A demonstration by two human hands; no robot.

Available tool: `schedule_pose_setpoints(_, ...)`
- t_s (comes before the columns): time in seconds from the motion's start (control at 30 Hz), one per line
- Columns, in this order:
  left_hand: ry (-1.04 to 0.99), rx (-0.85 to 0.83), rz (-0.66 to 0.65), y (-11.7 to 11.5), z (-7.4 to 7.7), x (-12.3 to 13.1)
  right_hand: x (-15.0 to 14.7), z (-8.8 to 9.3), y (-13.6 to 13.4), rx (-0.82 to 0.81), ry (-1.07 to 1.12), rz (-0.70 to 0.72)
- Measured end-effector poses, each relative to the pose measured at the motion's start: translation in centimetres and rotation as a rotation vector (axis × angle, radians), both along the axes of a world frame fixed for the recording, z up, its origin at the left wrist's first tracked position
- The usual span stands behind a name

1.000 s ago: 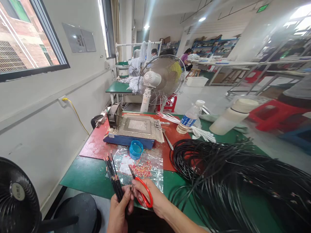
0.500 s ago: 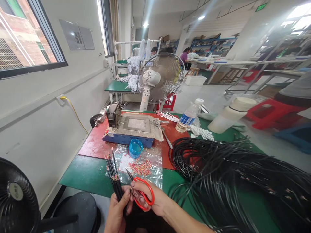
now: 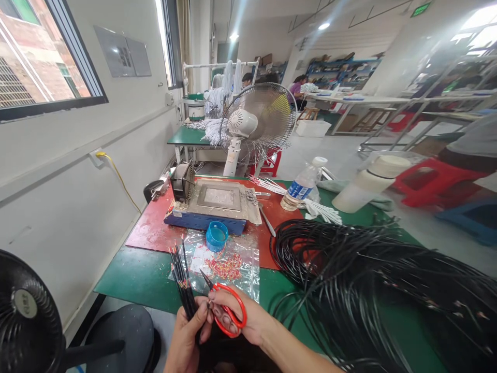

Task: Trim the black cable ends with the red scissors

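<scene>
A bundle of black cables [image 3: 181, 282] stands upright in my left hand [image 3: 190, 324], its copper and coloured wire ends pointing up. My right hand [image 3: 236, 313] is closed on a pair of scissors [image 3: 241, 305] with red handles, the dark blades pointing up and left. The fingertips of both hands meet just right of the bundle; whatever lies between them is too small to make out. Beyond the hands a clear plastic bag [image 3: 248, 261] lies flat, with red and yellow insulation scraps [image 3: 225, 267] on it. A blue round cup [image 3: 216, 236] stands at the bag's far edge.
A large coil of black cable [image 3: 349, 269] covers the table's right side. Behind the cup sits a blue hot-plate-like device [image 3: 205, 224] with a small fan [image 3: 182, 182]. A water bottle [image 3: 301, 189] and a pale flask [image 3: 368, 184] stand farther back. A black fan [image 3: 27, 305] is at left.
The view has shifted very slightly. Both hands keep nearly the same pose, with the cables and scissors still held.
</scene>
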State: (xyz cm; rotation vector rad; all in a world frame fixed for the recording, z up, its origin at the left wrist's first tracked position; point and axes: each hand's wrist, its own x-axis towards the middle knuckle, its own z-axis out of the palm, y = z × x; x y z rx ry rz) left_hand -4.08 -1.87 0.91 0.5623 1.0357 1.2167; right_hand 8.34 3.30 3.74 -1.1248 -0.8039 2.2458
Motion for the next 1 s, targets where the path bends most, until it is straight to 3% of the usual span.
schedule_pose_setpoints(0.17,-0.008,0.013,0.006,0.0,0.0,0.0,-0.1,-0.4,-0.2,-0.04,0.032,-0.029)
schedule_pose_setpoints(0.4,0.024,0.01,0.011,0.0,0.1,0.1,-0.3,0.0,-0.5,0.185,-0.039,-0.028)
schedule_pose_setpoints(0.6,0.076,0.025,0.007,0.1,0.2,0.1,-0.4,0.3,-0.6,0.267,-0.053,-0.028)
schedule_pose_setpoints(1.0,0.019,0.018,-0.007,0.1,-0.4,0.1,-0.1,-1.1,-0.7,0.368,-0.086,0.009)
